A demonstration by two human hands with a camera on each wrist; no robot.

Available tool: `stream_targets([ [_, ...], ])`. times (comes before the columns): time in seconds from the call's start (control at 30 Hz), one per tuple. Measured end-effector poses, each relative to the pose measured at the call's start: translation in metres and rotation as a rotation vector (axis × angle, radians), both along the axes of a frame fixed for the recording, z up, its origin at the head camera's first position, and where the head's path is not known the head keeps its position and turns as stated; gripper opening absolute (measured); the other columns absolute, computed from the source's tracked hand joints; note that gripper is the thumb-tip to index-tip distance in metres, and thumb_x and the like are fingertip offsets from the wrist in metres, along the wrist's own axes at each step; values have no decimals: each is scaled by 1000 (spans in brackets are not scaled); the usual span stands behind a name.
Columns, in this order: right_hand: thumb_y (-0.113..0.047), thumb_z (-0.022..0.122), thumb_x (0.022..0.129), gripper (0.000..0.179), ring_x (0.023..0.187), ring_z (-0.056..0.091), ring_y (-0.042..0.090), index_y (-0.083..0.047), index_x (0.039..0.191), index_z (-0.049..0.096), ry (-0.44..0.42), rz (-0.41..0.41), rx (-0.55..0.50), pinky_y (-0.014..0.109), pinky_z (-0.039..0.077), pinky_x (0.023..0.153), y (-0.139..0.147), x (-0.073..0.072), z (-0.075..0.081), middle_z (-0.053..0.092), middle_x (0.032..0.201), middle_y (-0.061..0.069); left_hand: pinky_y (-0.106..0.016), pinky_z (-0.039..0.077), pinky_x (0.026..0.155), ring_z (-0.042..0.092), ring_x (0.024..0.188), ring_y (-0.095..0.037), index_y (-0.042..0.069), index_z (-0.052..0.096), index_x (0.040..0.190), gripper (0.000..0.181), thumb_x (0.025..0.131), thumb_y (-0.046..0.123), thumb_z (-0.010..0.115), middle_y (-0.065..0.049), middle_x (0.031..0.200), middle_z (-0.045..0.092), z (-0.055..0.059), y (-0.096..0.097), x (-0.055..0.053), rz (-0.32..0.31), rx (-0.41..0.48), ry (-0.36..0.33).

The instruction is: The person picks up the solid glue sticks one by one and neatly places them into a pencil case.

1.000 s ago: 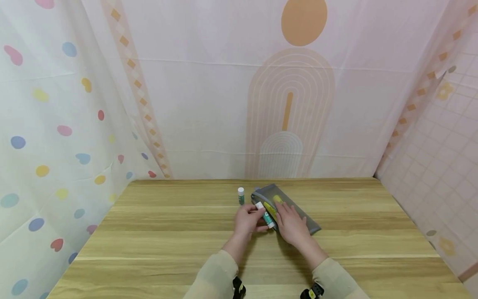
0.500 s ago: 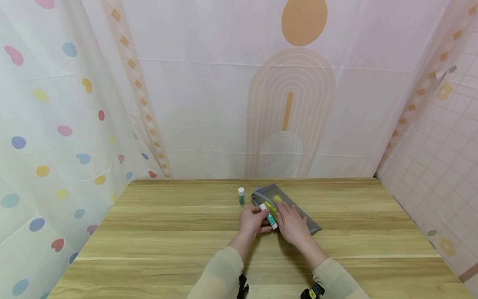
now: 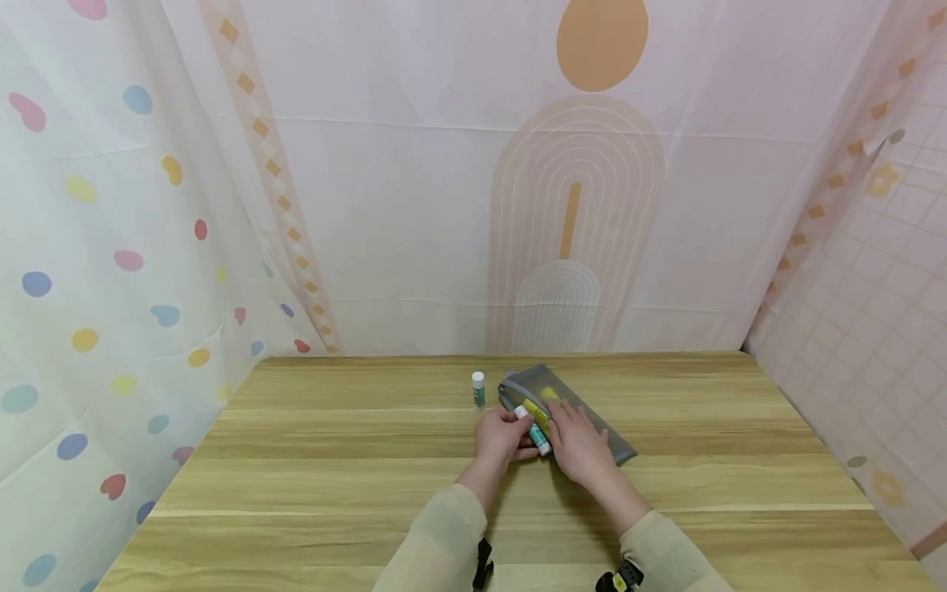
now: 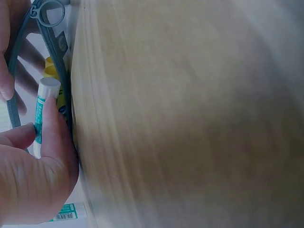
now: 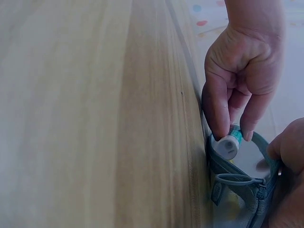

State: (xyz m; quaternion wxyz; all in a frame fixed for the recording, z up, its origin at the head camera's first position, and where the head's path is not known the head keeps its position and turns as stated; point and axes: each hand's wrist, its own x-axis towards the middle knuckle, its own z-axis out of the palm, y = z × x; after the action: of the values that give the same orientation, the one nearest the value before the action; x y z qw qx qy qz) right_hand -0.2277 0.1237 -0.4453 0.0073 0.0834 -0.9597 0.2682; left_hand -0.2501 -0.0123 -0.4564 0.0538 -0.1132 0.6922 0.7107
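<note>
Farthest to the left of both hands, a small glue stick (image 3: pixel 478 388) with a white cap and green body stands upright on the wooden counter (image 3: pixel 311 460), just beyond the left hand (image 3: pixel 500 437) and apart from it. That left hand pinches a second glue stick (image 3: pixel 533 430) between thumb and fingers curled round its middle; the right wrist view shows the fingertips (image 5: pixel 216 128) gripping just behind its round white cap, which sits at the open mouth of the pencil case (image 3: pixel 565 413). This held stick is a short cylinder, white at the cap end with a teal-and-white printed label along the body. From the head view its long axis runs diagonally, cap end pointing away from the person and a little to the left, toward the zipper end of the case, lying between the two hands and against the case's near edge. Right of it, the grey mesh case lies flat on the counter, its own length slanting the same way, with something yellow (image 3: pixel 549 395) showing through the mesh and a ring-shaped zipper pull (image 5: pixel 235 179) at the open end. Across the case rests the right hand (image 3: pixel 580 444), fingers laid out fairly straight and pressing it down.
</note>
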Motion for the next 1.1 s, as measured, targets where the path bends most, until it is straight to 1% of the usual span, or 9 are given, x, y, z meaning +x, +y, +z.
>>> stream_targets([
  [0.13, -20, 42, 107, 44, 138, 31, 49, -5, 149, 43, 3, 2, 4, 82, 24, 99, 0, 0, -1, 39, 151, 24, -33, 62, 60, 64, 60, -16, -12, 59, 106, 21, 92, 2, 67, -16, 80, 63, -1, 1, -1, 1, -16, -12],
  [0.3, -19, 42, 107, 44, 138, 32, 49, -5, 148, 44, 9, 7, 3, 82, 25, 98, -1, -1, -2, 40, 150, 24, -33, 62, 62, 66, 62, -18, -14, 61, 107, 21, 91, -1, 66, -19, 82, 65, 1, 2, -1, -7, -14, -17],
  [0.43, -19, 42, 107, 44, 137, 33, 49, -5, 148, 44, 13, 11, -2, 82, 26, 98, -2, 0, -1, 40, 150, 24, -34, 62, 65, 69, 66, -22, -17, 59, 108, 22, 91, -5, 65, -21, 85, 65, 2, 4, 0, -13, 14, -19],
  [0.57, -19, 42, 107, 44, 138, 32, 49, -5, 148, 43, 8, 14, -4, 82, 25, 98, -2, 1, 0, 39, 151, 24, -34, 62, 66, 71, 69, -25, -20, 57, 112, 26, 90, -7, 64, -24, 89, 65, 4, 7, 2, -20, 62, -18],
  [0.73, -19, 42, 107, 44, 138, 31, 49, -5, 148, 44, 8, 14, -7, 82, 25, 99, -3, 1, 0, 39, 151, 23, -33, 62, 68, 71, 68, -23, -21, 57, 111, 26, 89, -8, 63, -26, 87, 67, 5, 8, 4, -34, 113, -12],
  [1.0, -19, 42, 107, 44, 139, 30, 48, -6, 148, 44, 13, 12, 11, 82, 21, 101, -3, 0, -1, 40, 151, 23, -35, 62, 69, 69, 66, -19, -20, 55, 116, 29, 91, -7, 60, -22, 86, 67, 4, 8, 5, -60, 116, -18],
  [1.1, -20, 42, 106, 44, 139, 30, 47, -6, 148, 45, 16, 10, 16, 81, 21, 101, -3, 0, -1, 40, 151, 22, -36, 62, 68, 69, 66, -20, -20, 55, 117, 29, 91, -8, 60, -23, 85, 67, 3, 7, 5, -62, 112, -13],
])
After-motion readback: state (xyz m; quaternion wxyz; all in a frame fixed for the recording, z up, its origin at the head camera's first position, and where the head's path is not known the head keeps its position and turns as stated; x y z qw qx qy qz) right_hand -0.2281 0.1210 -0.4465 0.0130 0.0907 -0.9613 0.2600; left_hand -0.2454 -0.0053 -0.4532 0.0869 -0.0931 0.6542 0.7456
